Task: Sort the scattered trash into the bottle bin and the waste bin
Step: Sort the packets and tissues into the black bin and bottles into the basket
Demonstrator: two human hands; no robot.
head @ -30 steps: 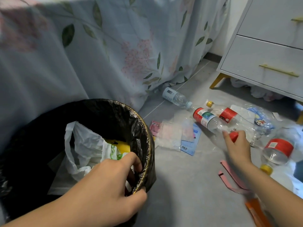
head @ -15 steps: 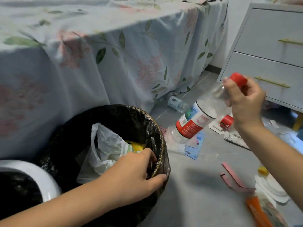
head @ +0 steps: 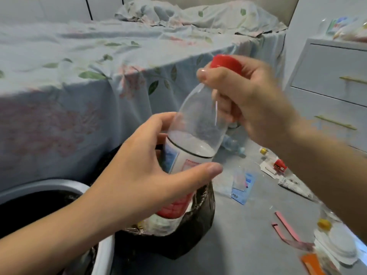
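We hold one clear bottle (head: 195,124) up in the air with both hands, just above the black bag bin (head: 200,219). It has not gone into any bin yet. We think this job is only partly done.

A lot of trash still lies on the gray floor (head: 238,245). There is a blue packet (head: 243,184), pink paper strips (head: 286,229), a small red thing on a white card (head: 279,165), an orange wrapper (head: 311,263), and a bottle with a yellow cap (head: 323,224) at the right edge. More bottles seem to lie far back by the bed (head: 79,80), but they are blurry.

The black bag bin has some stuff in it, but the bottle hides most of it. A second bin with a white rim (head: 59,184) sits at the lower left, right next to it. We cannot tell which one is for bottles.

Our left hand (head: 139,179) reaches in from the lower left. Its fingers and thumb wrap around the bottle's label part. Our right hand (head: 244,100) comes in from the right, higher up. It is curled around the bottle's neck, right under the red cap (head: 224,61). The bottle leans, cap up and to the right.
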